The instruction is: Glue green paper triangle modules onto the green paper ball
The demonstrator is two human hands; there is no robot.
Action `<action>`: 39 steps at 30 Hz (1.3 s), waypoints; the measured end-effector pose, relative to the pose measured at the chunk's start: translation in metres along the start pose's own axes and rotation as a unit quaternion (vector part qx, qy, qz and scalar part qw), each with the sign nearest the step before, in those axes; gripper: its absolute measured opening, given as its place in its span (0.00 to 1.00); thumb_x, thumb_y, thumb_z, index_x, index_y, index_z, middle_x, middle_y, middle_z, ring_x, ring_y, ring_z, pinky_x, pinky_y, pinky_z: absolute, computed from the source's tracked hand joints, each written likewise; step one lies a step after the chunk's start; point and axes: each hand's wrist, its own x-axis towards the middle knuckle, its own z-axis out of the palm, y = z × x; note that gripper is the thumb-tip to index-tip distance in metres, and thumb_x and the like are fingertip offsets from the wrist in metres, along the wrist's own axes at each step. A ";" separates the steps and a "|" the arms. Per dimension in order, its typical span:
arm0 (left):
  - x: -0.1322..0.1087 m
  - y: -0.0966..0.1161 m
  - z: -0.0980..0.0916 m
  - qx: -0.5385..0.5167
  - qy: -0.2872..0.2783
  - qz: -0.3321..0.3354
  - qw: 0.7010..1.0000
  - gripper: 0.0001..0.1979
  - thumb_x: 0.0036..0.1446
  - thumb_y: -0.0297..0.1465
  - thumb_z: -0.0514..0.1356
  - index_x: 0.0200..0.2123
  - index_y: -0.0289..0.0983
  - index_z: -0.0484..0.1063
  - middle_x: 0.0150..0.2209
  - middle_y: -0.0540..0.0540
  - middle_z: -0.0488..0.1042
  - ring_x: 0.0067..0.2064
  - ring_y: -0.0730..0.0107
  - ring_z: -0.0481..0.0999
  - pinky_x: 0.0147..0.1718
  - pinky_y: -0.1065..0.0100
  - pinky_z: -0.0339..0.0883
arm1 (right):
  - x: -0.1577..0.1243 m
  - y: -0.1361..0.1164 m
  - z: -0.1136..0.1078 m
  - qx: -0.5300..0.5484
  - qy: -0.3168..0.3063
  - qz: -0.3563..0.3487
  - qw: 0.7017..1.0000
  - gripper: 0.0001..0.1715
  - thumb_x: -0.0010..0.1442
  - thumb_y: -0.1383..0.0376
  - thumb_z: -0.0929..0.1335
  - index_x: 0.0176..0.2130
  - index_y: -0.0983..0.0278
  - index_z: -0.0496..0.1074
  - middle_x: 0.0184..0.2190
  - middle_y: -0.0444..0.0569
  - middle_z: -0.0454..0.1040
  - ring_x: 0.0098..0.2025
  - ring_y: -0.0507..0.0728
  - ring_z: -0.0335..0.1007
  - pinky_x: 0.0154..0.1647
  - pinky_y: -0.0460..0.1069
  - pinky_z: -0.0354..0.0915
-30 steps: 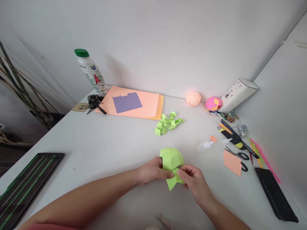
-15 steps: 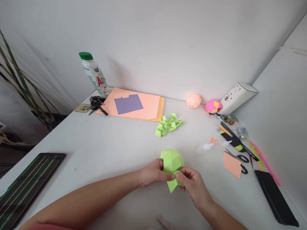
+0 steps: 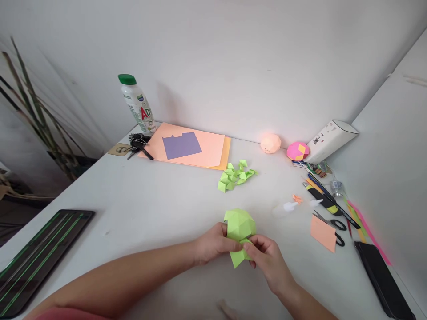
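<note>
Clamped on the green paper model [image 3: 240, 223]: left hand [image 3: 211, 244] at its left, right hand [image 3: 269, 261] pinching its lower right; loose green pieces [image 3: 230, 178] beyond it, scissors [image 3: 330, 221] rightward.

The left sleeve [image 3: 70, 314] is reddish-pink — both forearms [image 3: 143, 276] and hands [image 3: 211, 244] bare.
</note>
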 end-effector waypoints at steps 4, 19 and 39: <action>0.000 0.002 -0.003 -0.010 -0.071 0.014 0.997 0.11 0.47 0.28 0.62 0.35 0.30 0.77 0.32 0.42 0.79 0.37 0.59 0.78 0.43 0.59 0.68 | -0.001 -0.002 0.000 0.003 -0.007 0.006 1.000 0.18 0.52 0.56 0.70 0.23 0.65 0.64 0.19 0.39 0.60 0.23 0.49 0.54 0.25 0.46 0.54; -0.014 0.010 -0.007 0.468 0.243 0.287 0.800 0.19 0.61 0.35 0.50 0.19 0.35 0.65 0.21 0.50 0.62 0.25 0.73 0.62 0.26 0.70 0.60 | -0.021 -0.037 -0.042 -0.186 -0.032 -0.024 0.982 0.07 0.52 0.68 0.65 0.24 0.64 0.62 0.21 0.39 0.58 0.24 0.49 0.50 0.24 0.45 0.50; -0.009 -0.017 -0.006 0.307 -0.122 0.199 0.923 0.45 0.39 0.20 0.66 0.56 0.47 0.47 0.63 0.37 0.41 0.62 0.49 0.53 0.55 0.47 0.55 | -0.023 -0.033 -0.022 0.008 -0.046 -0.095 0.994 0.14 0.54 0.61 0.70 0.24 0.64 0.64 0.25 0.43 0.64 0.26 0.50 0.56 0.27 0.46 0.56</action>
